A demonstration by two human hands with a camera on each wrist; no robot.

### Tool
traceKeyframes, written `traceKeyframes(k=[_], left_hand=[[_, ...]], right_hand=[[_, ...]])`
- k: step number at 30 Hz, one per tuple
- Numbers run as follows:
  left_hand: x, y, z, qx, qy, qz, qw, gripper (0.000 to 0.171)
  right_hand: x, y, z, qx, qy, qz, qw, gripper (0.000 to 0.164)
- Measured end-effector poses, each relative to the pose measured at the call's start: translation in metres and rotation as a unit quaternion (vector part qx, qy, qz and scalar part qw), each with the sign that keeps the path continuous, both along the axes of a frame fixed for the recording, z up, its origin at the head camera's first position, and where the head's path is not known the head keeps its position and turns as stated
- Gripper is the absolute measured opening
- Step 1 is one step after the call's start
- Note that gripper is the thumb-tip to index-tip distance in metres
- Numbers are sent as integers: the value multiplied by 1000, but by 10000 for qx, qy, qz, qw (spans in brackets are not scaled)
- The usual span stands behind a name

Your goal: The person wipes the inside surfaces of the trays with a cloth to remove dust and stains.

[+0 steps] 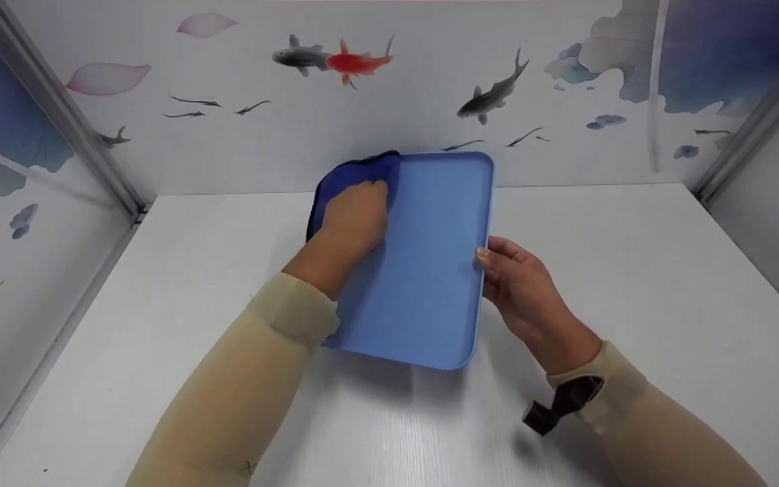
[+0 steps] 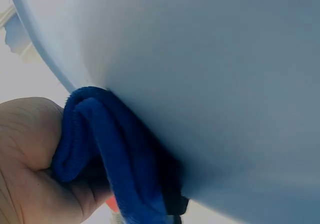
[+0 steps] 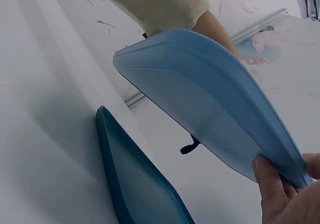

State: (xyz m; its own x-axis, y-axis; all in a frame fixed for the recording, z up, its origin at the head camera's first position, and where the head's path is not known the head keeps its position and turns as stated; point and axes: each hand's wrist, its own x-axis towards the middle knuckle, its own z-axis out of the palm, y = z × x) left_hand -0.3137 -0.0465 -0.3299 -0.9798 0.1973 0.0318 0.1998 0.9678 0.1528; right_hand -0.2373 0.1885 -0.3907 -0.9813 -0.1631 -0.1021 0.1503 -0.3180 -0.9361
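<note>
A light blue rectangular tray [image 1: 430, 270] with a raised rim is held up at a tilt over the table. My right hand [image 1: 528, 291] pinches its right edge, thumb on the rim and fingers behind; the right wrist view shows these fingers [image 3: 270, 181] against the underside. At the tray's upper left, my left hand [image 1: 357, 213] grips a dark blue cloth [image 1: 342, 177] against the tray's inner face. In the left wrist view the folded, fuzzy cloth [image 2: 120, 144] bunches beside the palm and meets the tray surface. Most left fingertips are hidden.
Below the raised tray, a darker teal tray-like piece [image 3: 135, 174] shows in the right wrist view. The white table [image 1: 180, 291] runs back to a panel [image 1: 389, 122] printed with fish. A black wrist device [image 1: 562, 406] sits on my right sleeve.
</note>
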Motion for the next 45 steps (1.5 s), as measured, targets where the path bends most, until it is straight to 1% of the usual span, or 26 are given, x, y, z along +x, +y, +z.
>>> traceKeyframes(k=[3, 6, 10, 13, 16, 23, 27, 30, 34, 38, 42, 45], left_hand=[[4, 1, 1, -65, 5, -118, 9999, 30], [8, 3, 5, -80, -57, -222, 9997, 29], [14, 7, 11, -35, -282, -299, 9992, 29], [18, 9, 13, 48, -520, -318, 9981, 30], [23, 9, 13, 107, -732, -310, 9968, 31], [34, 5, 9, -150, -1017, -370, 9940, 31], [39, 3, 5, -130, -1168, -367, 9924, 31], [42, 0, 2, -197, -1169, -390, 9922, 31], [45, -2, -2, -296, -1102, -504, 9922, 30], [49, -3, -6, -232, -1035, -565, 9928, 31], [57, 0, -11, -192, -922, -657, 9934, 29], [65, 4, -13, -212, -859, -767, 9931, 25]], right_hand=[[-2, 1, -1, -18, -40, -59, 10000, 30], [-3, 3, -1, -9, -49, -158, 9999, 31], [-6, 6, 1, -94, -90, -301, 9995, 35], [-8, 8, 3, -226, -183, -396, 9988, 38], [-9, 10, 3, -340, -278, -492, 9978, 38], [-12, 12, 2, -506, -310, -615, 9963, 36], [-13, 13, 2, -621, -345, -773, 9945, 31], [-13, 13, 2, -623, -319, -830, 9941, 31], [-13, 15, 3, -594, -293, -898, 9938, 34], [-13, 16, 3, -740, -373, -985, 9917, 35], [-14, 17, 3, -754, -402, -1017, 9911, 38], [-15, 17, 3, -719, -421, -1032, 9912, 39]])
